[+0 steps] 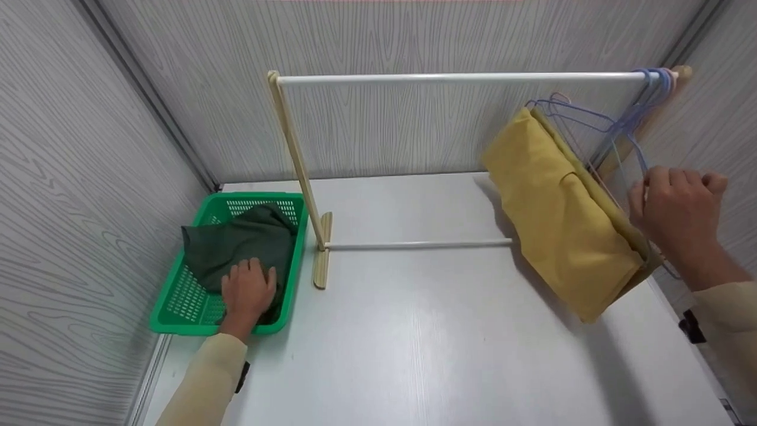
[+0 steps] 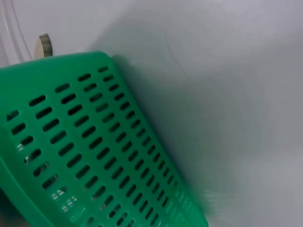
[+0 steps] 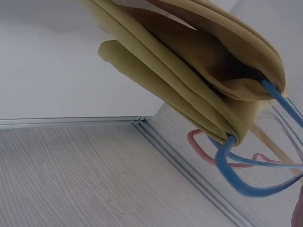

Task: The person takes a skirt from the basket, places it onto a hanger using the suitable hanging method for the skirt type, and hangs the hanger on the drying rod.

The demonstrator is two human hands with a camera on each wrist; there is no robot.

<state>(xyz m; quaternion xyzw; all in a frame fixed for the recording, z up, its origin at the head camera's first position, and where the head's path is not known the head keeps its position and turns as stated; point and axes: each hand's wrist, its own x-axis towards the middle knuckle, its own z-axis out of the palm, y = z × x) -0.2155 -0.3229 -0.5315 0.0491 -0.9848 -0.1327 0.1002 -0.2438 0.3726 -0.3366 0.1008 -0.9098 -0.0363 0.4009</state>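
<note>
In the head view, my left hand (image 1: 248,289) rests on a dark green cloth (image 1: 239,242) bunched inside a green basket (image 1: 295,266). Its fingers point forward over the fabric. My right hand (image 1: 680,207), at the rack's right end, curls round the side of a blue hanger (image 1: 639,151). Beside it a yellow folded garment (image 1: 550,207) hangs slanted, with an olive-toned layer behind it. The right wrist view shows blue hanger wire (image 3: 246,187) passing through the garment's folds (image 3: 189,80). Only a sliver of the right hand (image 3: 297,213) appears there.
A white rail (image 1: 449,77) spans the rack, held by a wooden post (image 1: 295,154) at left. Several hanger hooks (image 1: 656,80) cluster at the rail's right end. A lower bar (image 1: 414,244) runs above the white table (image 1: 402,355). Wood-grain panels surround the table.
</note>
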